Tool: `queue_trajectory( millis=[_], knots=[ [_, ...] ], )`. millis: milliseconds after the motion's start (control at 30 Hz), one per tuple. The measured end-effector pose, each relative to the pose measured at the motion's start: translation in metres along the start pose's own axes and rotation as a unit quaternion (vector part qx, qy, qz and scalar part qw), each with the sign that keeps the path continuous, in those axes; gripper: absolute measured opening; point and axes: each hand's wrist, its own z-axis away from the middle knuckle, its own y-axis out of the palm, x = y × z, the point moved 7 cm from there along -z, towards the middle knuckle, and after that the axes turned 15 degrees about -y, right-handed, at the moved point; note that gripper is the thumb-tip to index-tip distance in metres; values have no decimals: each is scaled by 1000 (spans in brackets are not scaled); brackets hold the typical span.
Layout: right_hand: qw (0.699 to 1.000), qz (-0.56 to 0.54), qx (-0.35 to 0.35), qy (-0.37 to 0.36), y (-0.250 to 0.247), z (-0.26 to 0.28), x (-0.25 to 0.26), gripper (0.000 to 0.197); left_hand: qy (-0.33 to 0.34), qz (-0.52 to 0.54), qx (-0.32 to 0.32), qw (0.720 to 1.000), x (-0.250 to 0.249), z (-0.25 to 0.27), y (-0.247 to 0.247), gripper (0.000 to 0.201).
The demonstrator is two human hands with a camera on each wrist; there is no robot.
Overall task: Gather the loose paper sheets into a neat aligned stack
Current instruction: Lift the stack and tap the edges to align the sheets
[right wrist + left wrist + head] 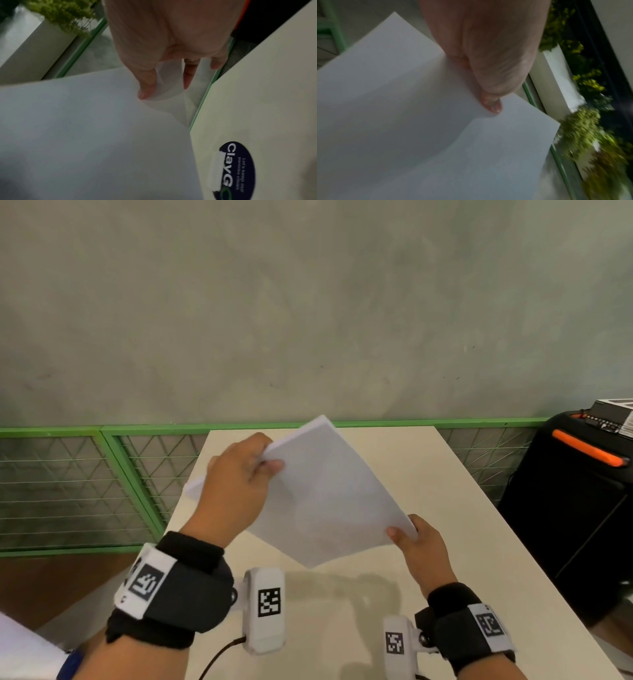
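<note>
I see the stack of white paper sheets (322, 494) at the centre of the head view, lifted clear of the cream desk (428, 474) and tilted, one corner pointing to the upper middle of the frame and another down toward the lower centre. My left hand (236, 491) pinches the stack on its left edge, thumb lying on the top face and fingers behind it. My right hand (416, 542) pinches the corner at the right, thumb on top. The two hands are well apart, one at each end of the stack.

In the left wrist view the thumb (491, 104) presses flat on the paper, and a lower sheet sticks out past the upper one toward the lower right, so the edges are not flush. In the right wrist view the fingers (147, 86) curl round the corner, where the sheets fan apart slightly. A dark round sticker (236, 170) sits on the desk at the lower right there.

A green mesh railing (102, 481) runs across the left of the head view, and a black case with an orange handle (582, 491) stands at the right edge.
</note>
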Motion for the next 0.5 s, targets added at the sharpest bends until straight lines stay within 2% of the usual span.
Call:
queue_trajectory(
  millis=[67, 100, 133, 200, 233, 267, 300, 367, 400, 467, 500],
  knots=[
    [998, -44, -43, 7, -5, -5, -3, 11, -30, 46, -15, 998, 14, 1, -8, 21],
    [994, -89, -58, 13, -5, -7, -5, 17, -50, 69, -17, 996, 23, 1, -10, 24],
    [987, -148, -65, 15, -3, -8, -8, 32, -72, 94, -14, 993, 31, 2, -10, 25],
    [963, -264, -56, 27, 6, -11, -12, 74, -113, 150, -7, 982, 49, 4, -9, 16],
    [951, -304, -50, 30, 11, -12, -10, 84, -131, 180, -3, 975, 56, 6, -7, 10],
    [945, -323, -41, 28, 15, -12, -8, 81, -147, 206, -4, 968, 64, 8, -5, 8],
    [945, -323, -32, 27, 17, -12, -4, 68, -158, 226, -8, 961, 73, 10, -3, 9],
    [956, -290, -44, 29, 16, -13, 3, 17, -180, 260, -19, 948, 91, 15, 3, 12],
    [964, -258, -60, 26, 13, -14, 5, 15, -188, 270, -20, 944, 99, 17, 7, 14],
    [977, -202, -63, 15, 11, -15, 8, 27, -198, 280, -19, 939, 112, 23, 17, 20],
    [981, -181, -66, 17, 10, -14, 11, 24, -203, 284, -19, 937, 117, 25, 21, 22]
  ],
)
